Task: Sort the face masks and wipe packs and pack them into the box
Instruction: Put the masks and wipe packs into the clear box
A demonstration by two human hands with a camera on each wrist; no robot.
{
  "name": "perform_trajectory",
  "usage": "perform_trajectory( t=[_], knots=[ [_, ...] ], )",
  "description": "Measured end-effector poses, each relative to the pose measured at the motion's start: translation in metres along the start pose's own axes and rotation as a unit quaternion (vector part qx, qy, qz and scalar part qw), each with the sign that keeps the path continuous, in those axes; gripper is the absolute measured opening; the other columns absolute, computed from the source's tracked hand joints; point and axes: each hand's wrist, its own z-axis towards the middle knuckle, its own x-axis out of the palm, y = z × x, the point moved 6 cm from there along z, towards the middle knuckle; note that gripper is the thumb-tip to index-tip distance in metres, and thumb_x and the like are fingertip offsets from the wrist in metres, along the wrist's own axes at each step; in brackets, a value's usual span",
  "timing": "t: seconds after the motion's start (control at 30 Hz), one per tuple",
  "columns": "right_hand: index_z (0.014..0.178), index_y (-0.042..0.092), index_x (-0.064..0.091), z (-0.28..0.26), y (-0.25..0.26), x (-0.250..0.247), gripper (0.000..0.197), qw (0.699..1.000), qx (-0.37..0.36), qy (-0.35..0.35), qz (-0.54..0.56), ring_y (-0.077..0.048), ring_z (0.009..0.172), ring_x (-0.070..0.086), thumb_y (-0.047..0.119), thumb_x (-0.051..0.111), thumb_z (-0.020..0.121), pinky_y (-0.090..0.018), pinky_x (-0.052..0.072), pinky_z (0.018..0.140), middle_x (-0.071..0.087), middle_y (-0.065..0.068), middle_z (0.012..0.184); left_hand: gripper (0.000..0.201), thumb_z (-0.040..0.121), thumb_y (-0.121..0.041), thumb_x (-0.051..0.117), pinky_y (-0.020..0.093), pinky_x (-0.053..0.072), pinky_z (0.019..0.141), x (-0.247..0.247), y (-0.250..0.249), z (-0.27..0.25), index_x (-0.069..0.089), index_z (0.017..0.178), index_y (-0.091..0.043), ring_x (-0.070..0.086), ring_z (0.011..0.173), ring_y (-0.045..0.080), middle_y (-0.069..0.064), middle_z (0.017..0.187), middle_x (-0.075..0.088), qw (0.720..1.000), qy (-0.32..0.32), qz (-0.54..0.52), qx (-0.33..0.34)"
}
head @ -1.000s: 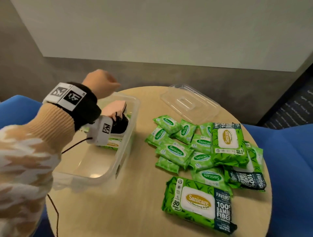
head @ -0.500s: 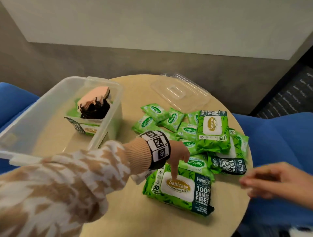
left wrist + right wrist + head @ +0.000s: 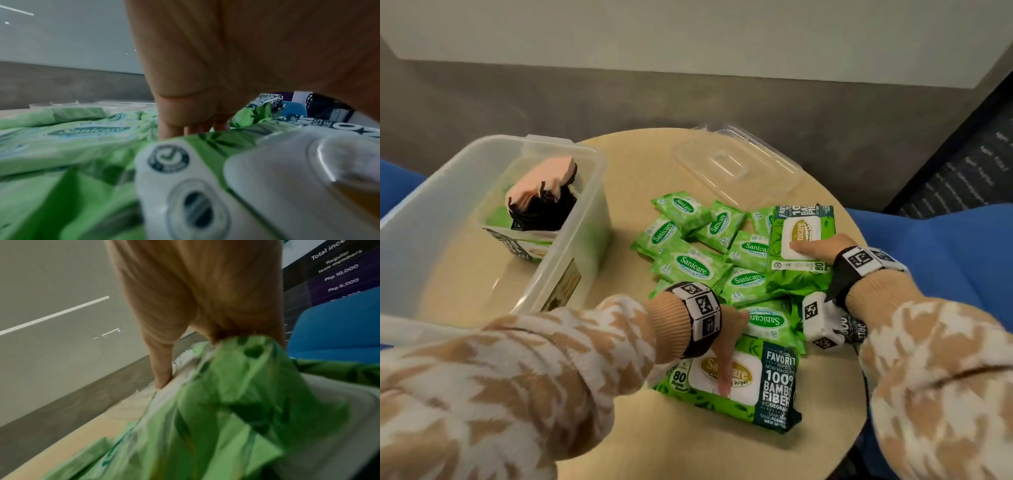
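Note:
A clear plastic box stands at the table's left, holding a stack of pink and black face masks on top of a large wipe pack. My left hand grips the near large green wipe pack, thumb on its white lid; the left wrist view shows its fingers curled over the pack's far edge. My right hand holds the far large wipe pack, thumb on its lid; in the right wrist view the thumb presses that pack.
Several small green wipe packs lie heaped mid-table between the box and the large packs. Another large pack lies under my right wrist. The box's clear lid rests at the table's far edge. Blue seats flank the round table.
My left hand came from the box to the near large pack and closed on it. My right hand came in from the right and took hold of the far large pack.

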Motion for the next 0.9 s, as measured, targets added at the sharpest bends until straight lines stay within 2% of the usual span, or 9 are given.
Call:
perform_trajectory(
  t=[0.1,0.23,0.33,0.43,0.53,0.6,0.7,0.8,0.9],
  knots=[
    [0.136,0.004,0.045,0.012,-0.012,0.008,0.127,0.997,0.031,-0.011,0.071,-0.034,0.114,0.058,0.054,0.092,0.029,-0.048,0.048,0.097,0.055,-0.016,0.134,0.112,0.054,-0.047,0.088,0.039,0.041,0.099,0.006,0.004,-0.002,0.024,0.141,-0.016,0.051,0.117,0.025,0.005,0.136,0.048,1.000,0.009,-0.026,-0.003],
    [0.140,0.006,0.039,0.005,-0.016,0.023,0.127,0.988,0.066,0.025,0.134,-0.038,0.111,0.057,0.046,0.089,0.031,-0.053,0.048,0.093,0.051,-0.017,0.135,0.102,0.049,-0.046,0.090,0.035,0.047,0.085,0.011,0.005,-0.004,0.035,0.130,-0.021,0.052,0.090,0.020,0.000,0.114,0.058,0.999,0.015,-0.052,0.001],
    [0.137,0.012,0.043,0.027,-0.021,0.028,0.128,0.985,0.065,0.070,0.144,-0.037,0.107,0.059,0.044,0.090,0.022,-0.053,0.050,0.089,0.053,-0.014,0.134,0.097,0.048,-0.051,0.089,0.038,0.050,0.091,0.016,0.004,-0.007,0.044,0.128,-0.021,0.059,0.096,0.022,0.000,0.115,0.062,0.999,0.031,-0.038,-0.003],
    [0.128,0.010,0.053,0.032,-0.017,0.021,0.125,0.973,0.045,0.037,0.222,-0.034,0.095,0.066,0.035,0.090,0.011,-0.055,0.054,0.081,0.064,-0.016,0.118,0.101,0.052,-0.048,0.088,0.039,0.049,0.095,0.019,0.008,-0.013,0.042,0.137,-0.021,0.057,0.111,0.024,-0.001,0.128,0.057,0.997,0.005,-0.071,-0.018],
    [0.101,0.008,0.066,-0.032,0.020,0.006,0.068,0.953,-0.016,-0.003,0.303,-0.028,0.078,0.071,0.027,0.091,0.040,-0.047,0.058,0.076,0.071,-0.014,0.095,0.084,0.060,-0.033,0.088,0.036,0.050,0.092,0.005,0.009,-0.033,0.046,0.130,-0.016,0.057,0.108,0.025,0.004,0.125,0.058,0.990,-0.072,-0.124,0.001],
    [0.092,0.009,0.066,-0.056,0.047,-0.003,0.037,0.925,-0.064,0.008,0.374,-0.020,0.063,0.071,0.016,0.084,0.061,-0.039,0.059,0.063,0.071,-0.012,0.087,0.072,0.059,-0.031,0.088,0.036,0.053,0.084,-0.013,0.014,-0.056,0.049,0.118,-0.016,0.059,0.098,0.024,0.004,0.114,0.062,0.979,-0.128,-0.157,0.008],
    [0.108,0.009,0.068,-0.091,0.095,-0.026,0.047,0.867,-0.145,0.059,0.474,-0.021,0.076,0.072,0.019,0.080,0.063,-0.044,0.059,0.069,0.073,-0.010,0.094,0.065,0.055,-0.034,0.089,0.031,0.052,0.073,-0.052,0.031,-0.106,0.049,0.103,-0.016,0.059,0.086,0.020,-0.001,0.099,0.062,0.958,-0.219,-0.186,0.006],
    [0.107,0.015,0.066,-0.144,0.142,-0.054,0.022,0.801,-0.255,0.116,0.529,-0.022,0.091,0.071,0.014,0.058,0.087,-0.043,0.058,0.080,0.075,-0.005,0.093,0.063,0.053,-0.036,0.089,0.033,0.052,0.073,-0.085,0.052,-0.173,0.052,0.101,-0.018,0.061,0.083,0.017,-0.003,0.094,0.064,0.932,-0.310,-0.189,0.000],
    [0.122,0.015,0.060,-0.187,0.172,-0.066,0.033,0.735,-0.338,0.162,0.565,-0.025,0.107,0.066,0.013,0.051,0.091,-0.044,0.055,0.086,0.070,-0.008,0.114,0.062,0.051,-0.034,0.091,0.017,0.049,0.070,-0.107,0.093,-0.241,0.053,0.100,-0.023,0.062,0.079,-0.001,-0.011,0.086,0.066,0.894,-0.402,-0.198,-0.019]
  ],
)
